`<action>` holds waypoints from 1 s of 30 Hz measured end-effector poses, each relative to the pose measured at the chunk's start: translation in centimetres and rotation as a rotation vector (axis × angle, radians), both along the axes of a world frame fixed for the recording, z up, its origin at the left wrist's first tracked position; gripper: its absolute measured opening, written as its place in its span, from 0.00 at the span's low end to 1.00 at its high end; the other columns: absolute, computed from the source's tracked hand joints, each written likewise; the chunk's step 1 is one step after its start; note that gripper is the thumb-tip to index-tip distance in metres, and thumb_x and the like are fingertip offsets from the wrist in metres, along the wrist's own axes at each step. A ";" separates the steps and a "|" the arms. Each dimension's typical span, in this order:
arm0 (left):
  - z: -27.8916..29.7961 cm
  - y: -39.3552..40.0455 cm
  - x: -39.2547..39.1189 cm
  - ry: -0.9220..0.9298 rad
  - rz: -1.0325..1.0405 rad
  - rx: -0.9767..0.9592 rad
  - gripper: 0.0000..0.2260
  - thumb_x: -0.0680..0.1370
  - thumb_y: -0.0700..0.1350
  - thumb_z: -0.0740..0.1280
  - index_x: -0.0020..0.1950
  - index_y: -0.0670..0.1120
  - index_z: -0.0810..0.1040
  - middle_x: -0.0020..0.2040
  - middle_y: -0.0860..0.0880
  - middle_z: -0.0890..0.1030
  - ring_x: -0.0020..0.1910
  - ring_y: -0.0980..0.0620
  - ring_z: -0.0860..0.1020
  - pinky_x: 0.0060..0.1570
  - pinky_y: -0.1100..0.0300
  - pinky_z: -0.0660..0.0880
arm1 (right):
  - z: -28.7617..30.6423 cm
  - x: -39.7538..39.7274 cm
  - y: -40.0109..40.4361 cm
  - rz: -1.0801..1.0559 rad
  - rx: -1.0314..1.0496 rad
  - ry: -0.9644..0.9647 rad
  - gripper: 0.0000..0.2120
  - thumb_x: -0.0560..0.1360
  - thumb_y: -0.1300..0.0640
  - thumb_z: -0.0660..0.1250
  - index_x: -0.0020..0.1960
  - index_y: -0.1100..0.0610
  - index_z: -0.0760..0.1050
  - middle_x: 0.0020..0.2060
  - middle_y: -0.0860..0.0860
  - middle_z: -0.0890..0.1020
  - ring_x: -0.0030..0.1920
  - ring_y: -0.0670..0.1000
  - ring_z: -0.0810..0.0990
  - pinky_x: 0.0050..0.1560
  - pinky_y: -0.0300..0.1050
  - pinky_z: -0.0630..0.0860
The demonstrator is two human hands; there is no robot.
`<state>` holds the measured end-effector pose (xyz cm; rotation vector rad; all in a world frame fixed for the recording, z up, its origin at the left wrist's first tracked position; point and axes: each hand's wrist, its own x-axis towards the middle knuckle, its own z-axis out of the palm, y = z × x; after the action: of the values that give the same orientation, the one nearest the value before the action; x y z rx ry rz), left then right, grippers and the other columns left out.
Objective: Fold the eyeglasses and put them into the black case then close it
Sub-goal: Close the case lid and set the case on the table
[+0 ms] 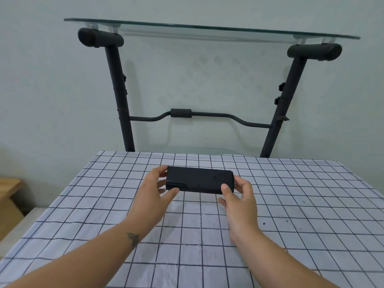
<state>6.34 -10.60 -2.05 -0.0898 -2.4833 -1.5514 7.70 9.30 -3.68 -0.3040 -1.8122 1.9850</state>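
We've got the black case (pixel 199 179) shut, flat and boxy, lifted near the desk's (pixel 291 204) far edge, left hand (pixel 154 192) and right hand (pixel 239 196) pinching its ends.

1. Black case (pixel 200 179) closed, long axis left-right, near the far middle of the tabletop (pixel 291 215).
2. Left hand (pixel 154 191) grips the case's left end: thumb on near edge, fingers on far edge.
3. Right hand (pixel 239 193) grips the right end, thumb on near face.
4. Tabletop covered by white cloth with dark grid.
5. Behind it: black-framed stand (pixel 122 96) with glass top (pixel 207 30) against pale wall.
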 end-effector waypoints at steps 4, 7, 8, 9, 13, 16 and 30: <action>-0.5 0.3 -1.0 0.030 0.056 -0.022 0.27 0.74 0.44 0.71 0.70 0.56 0.67 0.58 0.58 0.75 0.50 0.63 0.77 0.50 0.69 0.72 | -0.2 -0.4 0.1 0.020 0.101 -0.020 0.16 0.74 0.58 0.68 0.57 0.42 0.71 0.52 0.39 0.78 0.49 0.44 0.81 0.54 0.45 0.77; -1.2 0.7 -1.6 0.032 0.086 -0.034 0.27 0.75 0.45 0.71 0.72 0.56 0.67 0.56 0.57 0.74 0.48 0.68 0.75 0.44 0.74 0.69 | -0.5 -1.0 0.4 0.021 0.147 -0.040 0.18 0.75 0.57 0.67 0.62 0.43 0.72 0.55 0.44 0.78 0.52 0.44 0.80 0.50 0.37 0.72; -1.4 0.9 -1.9 0.034 0.093 -0.028 0.26 0.75 0.45 0.70 0.71 0.56 0.68 0.56 0.57 0.74 0.48 0.69 0.75 0.44 0.74 0.70 | -0.6 -1.3 0.6 0.019 0.160 -0.044 0.18 0.75 0.57 0.67 0.63 0.44 0.71 0.56 0.45 0.78 0.53 0.43 0.79 0.48 0.35 0.71; -1.7 1.1 -2.1 0.037 0.103 -0.019 0.25 0.75 0.45 0.70 0.70 0.56 0.69 0.56 0.57 0.75 0.49 0.68 0.76 0.45 0.73 0.70 | -0.7 -1.6 0.7 0.019 0.174 -0.046 0.19 0.75 0.57 0.67 0.63 0.45 0.71 0.56 0.46 0.77 0.52 0.42 0.78 0.46 0.33 0.70; -2.8 1.8 -3.3 0.017 0.156 0.052 0.19 0.75 0.44 0.70 0.64 0.57 0.72 0.56 0.60 0.78 0.52 0.61 0.78 0.42 0.74 0.68 | -1.1 -3.2 1.3 0.026 0.249 -0.058 0.19 0.75 0.56 0.67 0.63 0.45 0.71 0.55 0.46 0.78 0.51 0.38 0.76 0.44 0.30 0.69; -3.5 2.2 -4.0 0.008 0.176 0.071 0.18 0.76 0.44 0.69 0.63 0.57 0.72 0.55 0.62 0.77 0.53 0.61 0.77 0.44 0.72 0.69 | -1.6 -4.3 1.7 0.031 0.307 -0.071 0.19 0.74 0.55 0.67 0.63 0.43 0.72 0.55 0.45 0.77 0.51 0.37 0.75 0.44 0.30 0.68; -6.1 2.8 -5.5 0.007 0.216 -0.200 0.17 0.80 0.47 0.62 0.69 0.54 0.72 0.56 0.53 0.77 0.50 0.56 0.76 0.47 0.61 0.70 | -4.5 -6.5 2.4 0.040 0.519 -0.158 0.22 0.77 0.57 0.63 0.69 0.47 0.67 0.54 0.46 0.72 0.48 0.38 0.73 0.44 0.30 0.66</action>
<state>0.88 -7.84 -8.17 0.1381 -2.5387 -1.2140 1.22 11.73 -8.20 -0.2645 -2.3641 1.4705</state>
